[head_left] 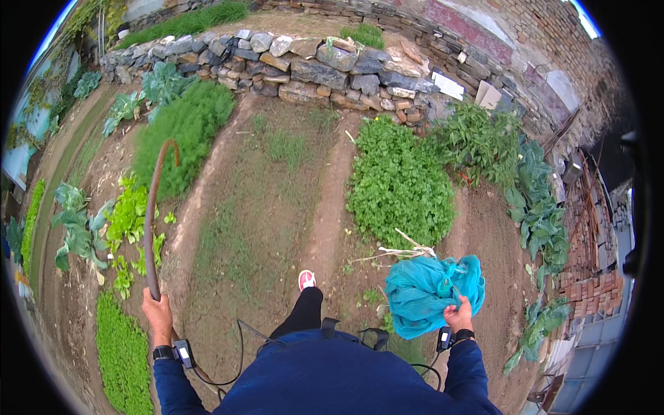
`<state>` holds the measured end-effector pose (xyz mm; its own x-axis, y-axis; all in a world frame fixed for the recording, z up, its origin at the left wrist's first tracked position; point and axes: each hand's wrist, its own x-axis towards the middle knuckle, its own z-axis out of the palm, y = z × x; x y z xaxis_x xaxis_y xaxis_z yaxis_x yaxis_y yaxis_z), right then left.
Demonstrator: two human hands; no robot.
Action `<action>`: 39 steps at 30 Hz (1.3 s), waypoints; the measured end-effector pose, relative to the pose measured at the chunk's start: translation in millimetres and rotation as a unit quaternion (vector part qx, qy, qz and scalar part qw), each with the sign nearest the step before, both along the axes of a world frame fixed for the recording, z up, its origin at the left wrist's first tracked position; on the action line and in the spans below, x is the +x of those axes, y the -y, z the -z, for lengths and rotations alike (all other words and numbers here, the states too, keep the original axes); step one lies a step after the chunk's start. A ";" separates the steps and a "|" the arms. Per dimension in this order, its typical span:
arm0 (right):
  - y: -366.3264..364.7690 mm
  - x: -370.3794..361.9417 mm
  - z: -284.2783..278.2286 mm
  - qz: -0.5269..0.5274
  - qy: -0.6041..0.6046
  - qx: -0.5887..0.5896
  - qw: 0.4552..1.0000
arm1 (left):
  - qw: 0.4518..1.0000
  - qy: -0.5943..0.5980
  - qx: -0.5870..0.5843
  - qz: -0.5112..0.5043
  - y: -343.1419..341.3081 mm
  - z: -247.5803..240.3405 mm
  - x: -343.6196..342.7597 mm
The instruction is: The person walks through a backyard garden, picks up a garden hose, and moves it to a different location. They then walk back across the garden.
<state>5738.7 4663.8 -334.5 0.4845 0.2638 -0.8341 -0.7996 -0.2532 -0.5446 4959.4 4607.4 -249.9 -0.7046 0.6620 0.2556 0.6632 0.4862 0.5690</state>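
Observation:
My left hand (pixel 158 317) is closed around a long brown rod (pixel 149 232), which curves over into a hook at its far end. The rod's lower part runs back past my wrist toward my body. In my right hand (pixel 458 318) is a bunched-up bundle of teal netting (pixel 418 296), gripped at its near right side. The netting hangs above the soil at my right. Pale dry stalks (pixel 413 251) stick out at the bundle's far edge; whether they are inside it or behind it, I cannot tell.
Soil paths run between the beds. A leafy green patch (pixel 401 183) grows ahead right, feathery greens (pixel 183 131) ahead left, low seedlings (pixel 121 353) near left. A stone wall (pixel 304 69) crosses the far side. Cables (pixel 238 346) hang near my waist. One red shoe (pixel 306 279) shows.

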 end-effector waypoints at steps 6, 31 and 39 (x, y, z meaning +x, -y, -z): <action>-176.5 -2.8 -50.2 -0.016 0.019 0.032 0.999 | 0.998 0.012 0.032 0.056 -213.3 -11.9 18.4; -937.8 -42.7 -100.6 -0.227 0.010 0.204 0.952 | 0.742 0.669 -0.035 -0.027 -771.7 -23.0 104.6; -1171.5 -69.6 -144.8 -0.321 0.014 0.237 0.917 | 0.768 0.639 0.021 -0.024 -951.7 18.1 132.2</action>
